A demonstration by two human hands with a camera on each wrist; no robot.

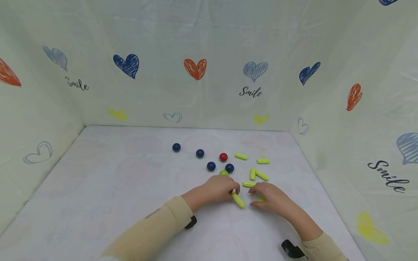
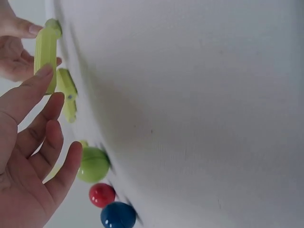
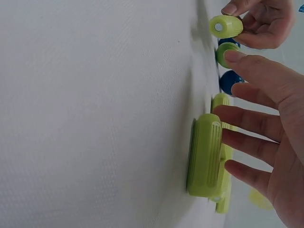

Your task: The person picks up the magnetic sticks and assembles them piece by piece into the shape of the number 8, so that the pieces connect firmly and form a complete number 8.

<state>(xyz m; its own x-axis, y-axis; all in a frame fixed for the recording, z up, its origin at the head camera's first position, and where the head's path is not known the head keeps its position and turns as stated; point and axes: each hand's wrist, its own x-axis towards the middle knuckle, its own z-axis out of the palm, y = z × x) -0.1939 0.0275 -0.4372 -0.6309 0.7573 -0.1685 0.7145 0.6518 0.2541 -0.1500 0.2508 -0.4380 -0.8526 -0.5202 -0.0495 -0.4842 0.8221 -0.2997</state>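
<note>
On the surface [image 1: 98, 188], balls [image 1: 211, 166] lie behind the left hand [image 1: 218, 188]. Rods [image 1: 262, 175] lie to their right, mostly behind the right hand [image 1: 274, 199]. The held rod [image 1: 238, 201] is between both hands.

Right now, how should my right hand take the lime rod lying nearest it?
Probably from above, pinching the ribbed lime rod across its middle: it lies flat on the white tabletop, one long side exposed, and its slim, elongated shape should balance best at mid-length.
</note>
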